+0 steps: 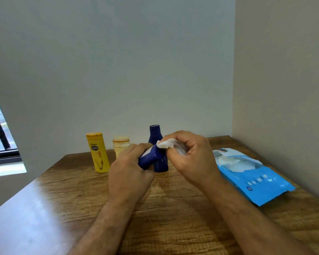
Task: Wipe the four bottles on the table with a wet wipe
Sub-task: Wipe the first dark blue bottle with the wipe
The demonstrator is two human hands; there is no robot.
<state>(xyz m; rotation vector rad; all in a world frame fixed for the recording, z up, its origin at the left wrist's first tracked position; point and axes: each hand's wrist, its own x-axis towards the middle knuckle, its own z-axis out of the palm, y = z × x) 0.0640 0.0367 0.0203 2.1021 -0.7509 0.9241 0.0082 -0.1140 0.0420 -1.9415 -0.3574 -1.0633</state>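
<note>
Now left hand [129,173] grips tilted dark blue bottle [150,159]; right hand [190,159] pinches white wet wipe [165,143] against it, beside wipes pack [250,175].

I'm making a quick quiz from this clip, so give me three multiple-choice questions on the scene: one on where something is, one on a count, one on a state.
1. Where does the blue wet wipe pack lie?
A. right of the hands
B. left of the yellow bottle
C. on the windowsill

2. How many bottles stand upright on the table?
A. one
B. three
C. five

3. What is the left hand doing?
A. resting flat
B. gripping a dark blue bottle
C. pointing

Answers:
1. A, it lies by the right wall.
2. B, the yellow bottle, cream bottle and standing dark blue bottle are upright.
3. B, its fingers curl round the tilted held dark blue bottle, while the right hand pinches a white wipe against it.
</note>
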